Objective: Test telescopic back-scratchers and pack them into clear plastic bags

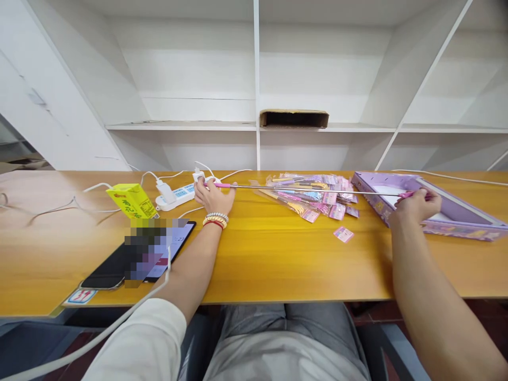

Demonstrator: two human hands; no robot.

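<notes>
I log, left to right: yellow box (pixel 133 202); white power strip (pixel 183 195); left hand (pixel 216 199), pinching one pink end of a thin metal rod (pixel 309 190), which spans the counter (pixel 278 259) across my view of bagged packets (pixel 311 199); loose pink card (pixel 343 234); right hand (pixel 418 205), pinching the rod's other pink end; purple tray (pixel 460 229), partly hidden by that hand.
</notes>
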